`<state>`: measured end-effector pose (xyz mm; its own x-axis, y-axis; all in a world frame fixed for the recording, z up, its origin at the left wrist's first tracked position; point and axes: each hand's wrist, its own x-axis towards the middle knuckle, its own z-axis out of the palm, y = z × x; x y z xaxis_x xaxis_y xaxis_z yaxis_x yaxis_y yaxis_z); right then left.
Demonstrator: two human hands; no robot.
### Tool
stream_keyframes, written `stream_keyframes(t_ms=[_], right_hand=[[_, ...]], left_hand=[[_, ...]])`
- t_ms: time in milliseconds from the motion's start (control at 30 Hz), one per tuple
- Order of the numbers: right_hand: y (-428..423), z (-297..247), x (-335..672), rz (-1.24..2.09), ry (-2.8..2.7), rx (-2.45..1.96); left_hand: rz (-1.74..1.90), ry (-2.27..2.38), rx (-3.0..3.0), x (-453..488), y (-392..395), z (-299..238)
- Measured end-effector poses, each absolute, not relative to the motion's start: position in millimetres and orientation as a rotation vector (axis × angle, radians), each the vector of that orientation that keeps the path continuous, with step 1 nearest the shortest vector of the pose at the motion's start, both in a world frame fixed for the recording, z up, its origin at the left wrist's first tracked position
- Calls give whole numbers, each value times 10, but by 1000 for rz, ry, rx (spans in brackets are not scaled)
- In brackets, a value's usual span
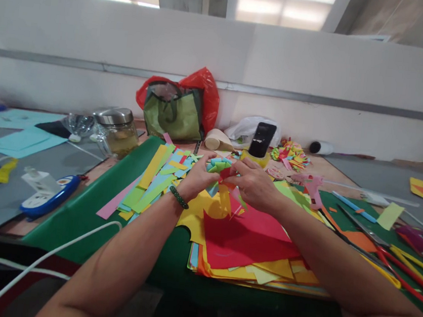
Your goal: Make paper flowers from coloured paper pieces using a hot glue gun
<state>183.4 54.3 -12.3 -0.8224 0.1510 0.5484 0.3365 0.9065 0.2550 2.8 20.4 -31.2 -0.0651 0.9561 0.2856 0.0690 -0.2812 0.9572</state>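
Note:
Both hands meet over the middle of the table around a small craft piece of folded paper strips [219,165] in green, blue and red. My left hand [202,175] grips its left side, fingers curled behind it. From the right, my right hand [250,182] pinches the red part of the same piece. A yellow paper strip [223,203] hangs below the fingers. Underneath lie a red sheet [246,239] and a stack of coloured sheets [278,274]. Loose cut paper strips [152,177] are heaped beside my left hand.
A glass jar [117,135], a green bag [173,111] and a phone [262,140] stand at the back. To the right lie a pink glue gun [310,186] and scissors [381,244]. A blue-white power strip [50,196] and a white cable [51,255] are at left.

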Motion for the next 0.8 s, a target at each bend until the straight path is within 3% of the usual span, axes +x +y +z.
stream_keyframes(t_ms=[167,267,433,567,800], right_hand=[[528,-153,1822,-376,-2519,-313],[526,-161,1839,-151,-2442,-339],[595,-175,1824,557,-1947,-842],[645,-177,1773,1214,-1872,-1072],[629,-216,1706,1323,-1837,-961]], left_hand=[[1427,1181,1416,9,201,-309],[1427,1219,1405,-3,195,-306],[1425,1227,1440,18,180,-287],[1429,1193,1478,50,171,-270],[1403,1186,1521,72,157,-274]])
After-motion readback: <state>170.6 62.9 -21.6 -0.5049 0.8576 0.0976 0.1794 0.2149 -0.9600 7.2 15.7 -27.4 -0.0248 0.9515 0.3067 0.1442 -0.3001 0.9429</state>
